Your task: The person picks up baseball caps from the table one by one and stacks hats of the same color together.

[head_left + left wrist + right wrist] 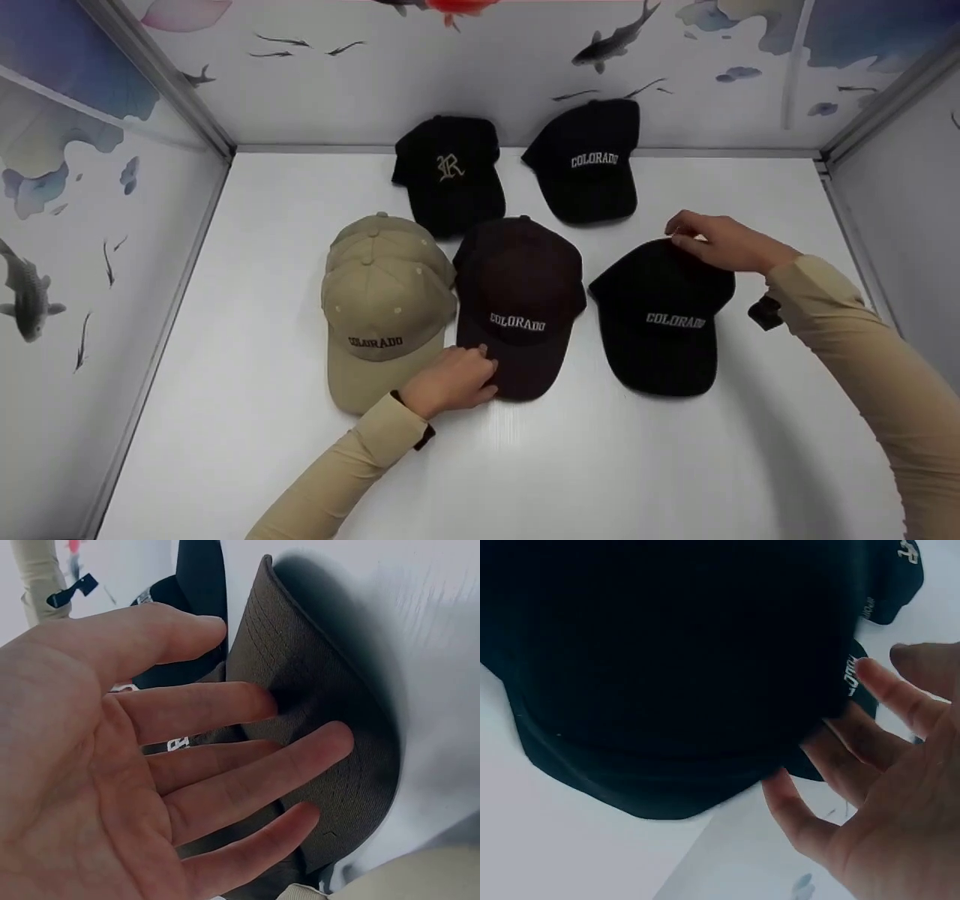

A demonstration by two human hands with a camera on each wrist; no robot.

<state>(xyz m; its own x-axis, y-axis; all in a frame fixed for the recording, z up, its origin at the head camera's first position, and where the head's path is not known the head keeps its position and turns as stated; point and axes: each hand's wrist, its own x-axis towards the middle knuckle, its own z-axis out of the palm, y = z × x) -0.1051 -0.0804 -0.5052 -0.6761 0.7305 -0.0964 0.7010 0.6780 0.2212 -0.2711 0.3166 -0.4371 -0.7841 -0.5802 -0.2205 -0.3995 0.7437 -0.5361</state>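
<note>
On white tabletop [562,472], maroon fabric cap [519,289] could be skewed by spread left hand [451,380], near-right black-fabric cap [660,330] by spread right hand [724,240].

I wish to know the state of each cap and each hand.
Beige caps: stacked, overlapping.
Maroon cap: crown up, brim curved.
R cap: crown up, brim toward viewer.
Rear black cap: crown up, brim toward viewer.
Front black cap: crown up, brim toward viewer.
Left hand: open, fingers extended.
Right hand: open, touching the front black cap.
</note>
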